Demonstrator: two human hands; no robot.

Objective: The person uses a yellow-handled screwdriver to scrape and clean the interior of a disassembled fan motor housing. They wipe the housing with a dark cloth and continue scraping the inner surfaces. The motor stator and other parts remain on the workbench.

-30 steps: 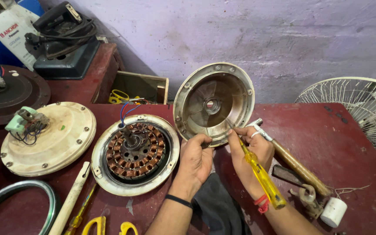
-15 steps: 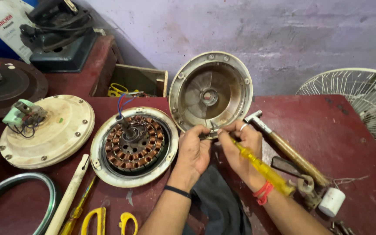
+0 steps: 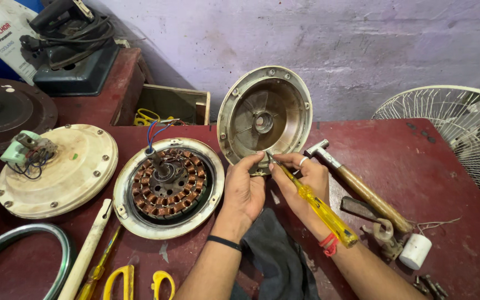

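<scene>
A round metal fan motor cover [image 3: 265, 116] stands tilted on its edge on the red table, its hollow side facing me. My left hand [image 3: 245, 191] pinches its lower rim. My right hand [image 3: 302, 176] holds a yellow-handled screwdriver [image 3: 318, 206], whose tip rests at the cover's lower rim beside my left fingers. To the left lies the open motor half with copper windings [image 3: 168, 186] and blue and red wires.
A wooden-handled hammer [image 3: 362, 189] lies right of my hands, with a small white cylinder [image 3: 416, 251] and loose screws near it. A cream motor cover [image 3: 56, 169], yellow scissors [image 3: 140, 280], a dark cloth [image 3: 276, 258] and a white fan guard [image 3: 462, 133] surround the work.
The view has shifted slightly and my hands have closed in on the cover's lower rim. The screwdriver tip now sits at the rim.
</scene>
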